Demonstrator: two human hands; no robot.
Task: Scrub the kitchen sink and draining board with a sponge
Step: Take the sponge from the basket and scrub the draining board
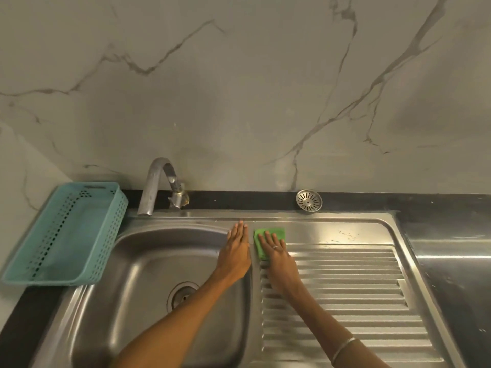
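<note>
A steel sink bowl (148,261) with a round drain (182,295) lies at the left, and its ribbed draining board (345,282) stretches to the right. A green sponge (273,232) lies flat at the board's far left corner. My right hand (276,252) presses down on the sponge with fingers spread. My left hand (235,251) rests flat, fingers together, on the ridge between bowl and board, holding nothing. A few pale marks (346,235) show on the board's smooth back strip.
A curved steel tap (156,181) stands behind the bowl. A teal plastic basket (66,235) sits on the black counter at the left. A round metal strainer (309,200) lies on the back ledge. A marble wall rises behind, and a dark counter (451,248) lies to the right.
</note>
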